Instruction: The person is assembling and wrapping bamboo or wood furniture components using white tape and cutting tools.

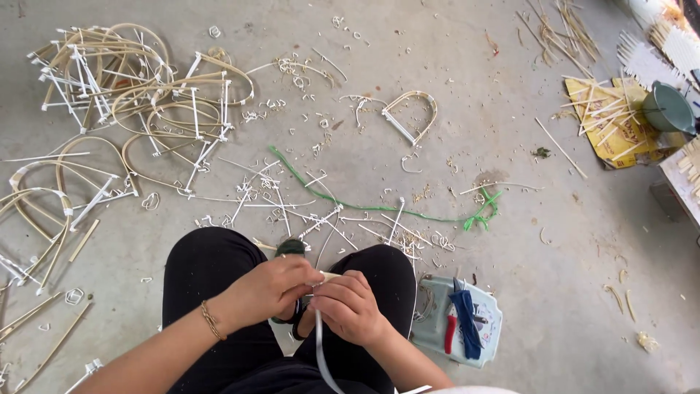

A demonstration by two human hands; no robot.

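A: In the head view, what step did you see in hand?

B: I judged it was a binding step. My left hand (266,288) and my right hand (348,306) were close together above my knees, both closed around a thin pale stick (329,276), and a white strap (319,350) passed between them. The left hand's fingers were curled tight on the work; the right hand pinched the strap just beside the stick. A dark green thing (290,248) stood just beyond the left hand; I could not tell what it was.

A: Which way did the strap point?

B: Its long axis ran from far to near. It started at the fingers and hung down toward me, bending a little to the right at the near end. Only the short tip of the stick showed, pointing right and slightly far.

A: What did the next move call for?

B: In my judgement, a firm pull on the strap while the left hand kept the stick steady, so the wrap would not slip.

A: And around the hands?

B: On the concrete floor (583,255), finished bent cane frames (138,87) lay far left, a green cord (379,210) ran across the middle, and a tray (492,328) with blue-handled cutters (465,321) sat near right, just beside my knee.
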